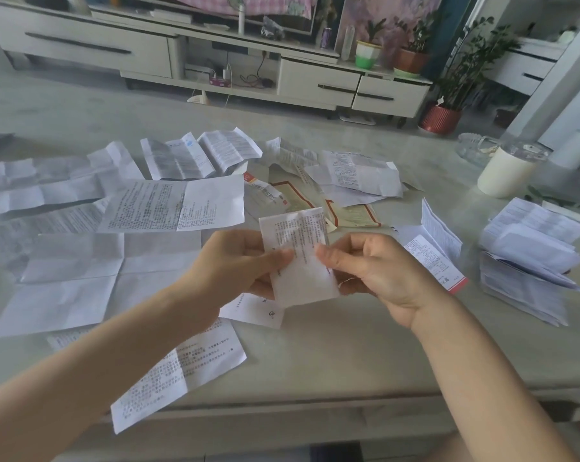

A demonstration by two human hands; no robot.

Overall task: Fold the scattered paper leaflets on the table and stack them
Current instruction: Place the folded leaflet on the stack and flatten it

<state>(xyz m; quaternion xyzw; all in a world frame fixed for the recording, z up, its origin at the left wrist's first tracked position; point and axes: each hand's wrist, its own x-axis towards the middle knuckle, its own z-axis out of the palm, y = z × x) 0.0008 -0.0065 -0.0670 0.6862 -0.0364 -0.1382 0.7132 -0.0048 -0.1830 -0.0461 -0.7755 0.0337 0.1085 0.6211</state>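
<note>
Many leaflets (168,208) litter the table (348,355) near a cup (505,175).

Leaflets all over the desk (315,355), hands in the middle

The left hand (235,261) and right hand (378,268) pinch the held leaflet (298,258) between them, above the desk. Left of the left hand lies a big unfolded sheet (91,278), with more open sheets (168,208) behind it. Closer to the person than the hands, a near leaflet (181,368) sits at the desk's front edge, partly under the left forearm. Just right of the right hand there's a half-folded leaflet (432,255), and further right the stack (528,261). Behind the stack stands a cup (505,171), with an ashtray (475,148) behind that. Straight beyond the hands is a loose heap of leaflets (348,175). Past the desk, a low cabinet (215,51) stands on the floor.
</note>
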